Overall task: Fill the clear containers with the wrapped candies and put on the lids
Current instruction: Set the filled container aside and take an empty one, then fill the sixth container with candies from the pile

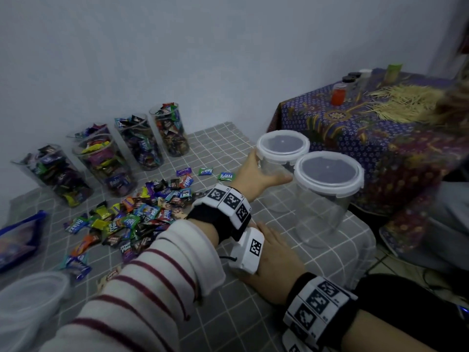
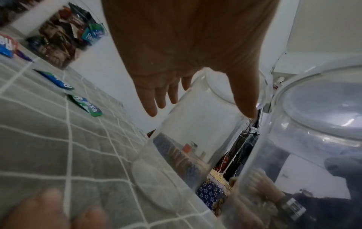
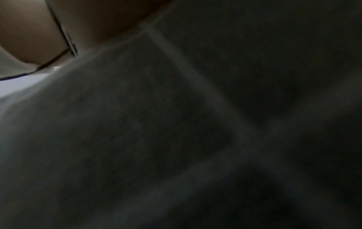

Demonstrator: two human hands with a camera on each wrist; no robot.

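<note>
Two empty clear containers with white lids on stand on the grey checked cloth (image 1: 223, 146). My left hand (image 1: 256, 171) reaches across to the far container (image 1: 275, 168) and grips its wall just under the lid (image 1: 283, 143). The left wrist view shows the thumb on one side of that container (image 2: 195, 124) and the fingers (image 2: 154, 106) on the other. The near container (image 1: 324, 207) stands right beside it, untouched. My right hand (image 1: 274, 252) lies flat on the cloth, holding nothing. A pile of wrapped candies (image 1: 142, 214) is spread at the middle left.
Several tall clear containers (image 1: 101, 161) full of candies, without lids, line the wall at back left. A blue pouch (image 1: 17, 240) and a blurred clear lid (image 1: 33, 301) lie at the near left. A patterned table (image 1: 368, 138) with jars and sticks adjoins on the right.
</note>
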